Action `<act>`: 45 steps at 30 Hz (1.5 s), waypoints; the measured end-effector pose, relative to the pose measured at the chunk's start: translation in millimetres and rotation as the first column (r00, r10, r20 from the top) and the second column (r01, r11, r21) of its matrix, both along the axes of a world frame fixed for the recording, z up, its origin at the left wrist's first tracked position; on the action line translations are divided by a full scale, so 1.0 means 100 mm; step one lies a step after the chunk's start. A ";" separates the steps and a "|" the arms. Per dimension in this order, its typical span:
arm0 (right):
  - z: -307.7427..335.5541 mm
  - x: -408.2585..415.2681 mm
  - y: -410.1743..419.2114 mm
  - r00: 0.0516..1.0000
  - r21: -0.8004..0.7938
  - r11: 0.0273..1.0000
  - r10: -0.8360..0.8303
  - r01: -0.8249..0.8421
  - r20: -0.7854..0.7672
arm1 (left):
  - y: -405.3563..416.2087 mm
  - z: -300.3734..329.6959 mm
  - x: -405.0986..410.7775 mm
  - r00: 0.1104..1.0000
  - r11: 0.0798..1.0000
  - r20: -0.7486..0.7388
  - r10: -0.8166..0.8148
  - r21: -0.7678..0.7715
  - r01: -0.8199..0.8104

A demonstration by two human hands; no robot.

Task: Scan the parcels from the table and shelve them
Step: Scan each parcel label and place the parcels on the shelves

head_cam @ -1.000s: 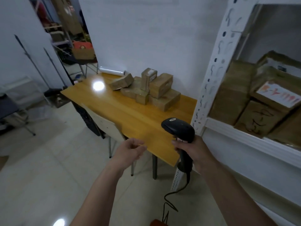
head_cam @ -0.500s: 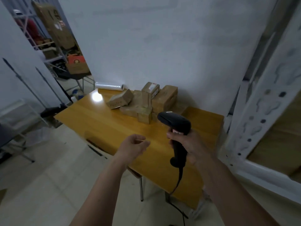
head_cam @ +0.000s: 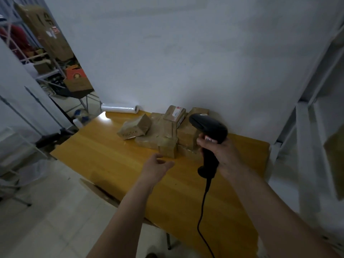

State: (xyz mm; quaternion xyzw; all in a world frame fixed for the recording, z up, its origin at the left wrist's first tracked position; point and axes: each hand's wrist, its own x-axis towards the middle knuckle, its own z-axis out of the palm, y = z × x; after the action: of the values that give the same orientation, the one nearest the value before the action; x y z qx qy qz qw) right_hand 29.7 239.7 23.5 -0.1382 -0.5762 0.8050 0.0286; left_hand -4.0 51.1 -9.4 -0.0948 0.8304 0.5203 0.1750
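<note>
At centre frame we see the parcels (head_cam: 163, 131) heaped on the far side of the wooden table (head_cam: 115, 164), against the wall, just above and beyond both hands. Our left hand (head_cam: 158, 167) hovers empty, fingers loosely spread, nearest the small box at the pile's front edge; our right hand (head_cam: 221, 151) grips the black scanner (head_cam: 208, 131), whose head overlaps the heap's right side. The heap runs left to right across the frame. They are brown taped cartons, one upright with a white label, one tilted at left.
</note>
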 end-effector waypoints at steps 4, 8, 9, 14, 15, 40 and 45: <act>-0.06 -0.11 0.04 0.993 -0.006 0.996 -0.083 0.084 0.082 | 0.22 -0.02 -0.52 0.996 0.996 -0.044 -0.079 -0.037 0.077; -0.11 -0.26 0.06 0.971 -0.009 0.980 -0.197 0.201 0.137 | 0.38 -0.12 -1.11 0.977 0.969 -0.098 -0.190 -0.182 0.170; -0.11 -0.31 0.05 0.965 0.007 0.975 -0.220 0.222 0.145 | 0.39 -0.15 -1.26 0.972 0.956 -0.111 -0.208 -0.233 0.177; -0.10 -0.60 -0.10 0.940 0.081 0.957 -0.287 0.277 0.184 | 0.39 -0.22 -1.93 0.932 0.847 -0.145 -0.333 -0.481 0.228; -0.09 -0.66 -0.13 0.938 0.076 0.957 -0.290 0.281 0.189 | 0.40 -0.21 -2.03 0.930 0.847 -0.152 -0.333 -0.481 0.225; -0.40 -1.32 -0.65 0.852 0.002 0.896 -0.423 0.444 0.309 | -0.21 -0.41 -2.88 0.993 0.979 -0.028 -0.119 -0.169 0.112; -0.41 -1.36 -0.71 0.854 0.036 0.906 -0.411 0.422 0.318 | -0.61 -0.08 -2.62 0.963 0.961 0.181 -0.198 0.230 0.155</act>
State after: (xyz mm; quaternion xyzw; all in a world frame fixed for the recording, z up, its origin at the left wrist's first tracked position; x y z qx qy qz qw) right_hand -106.5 168.8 -17.2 -0.3881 -0.5153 0.7567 0.1062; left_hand -266.3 -9.6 -17.4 -0.0532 0.7528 0.5763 0.3137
